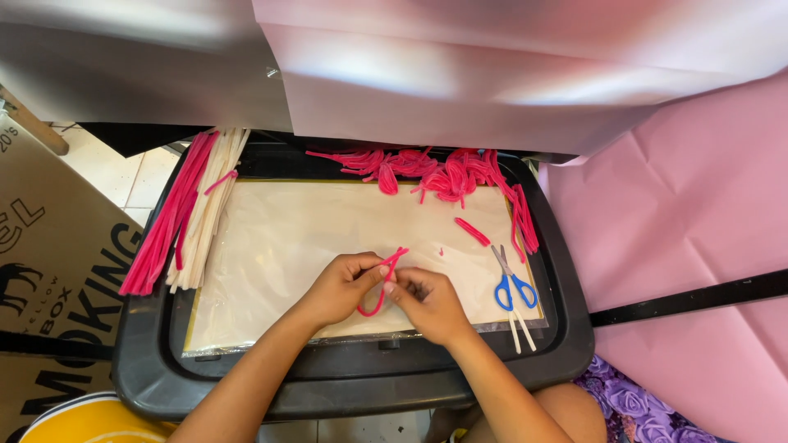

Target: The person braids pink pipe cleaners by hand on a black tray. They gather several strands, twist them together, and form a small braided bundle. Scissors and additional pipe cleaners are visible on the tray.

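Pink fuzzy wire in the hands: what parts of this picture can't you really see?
Head view only:
- Pink pipe cleaner: its ends sit behind the fingers of the left hand and right hand, so any twist or knot is hidden.
- Pile of bent pink pieces: its far edge runs under the pale sheet.
- Yellow round thing: cut off by the bottom edge.
- Cardboard box: cut off by the left edge.
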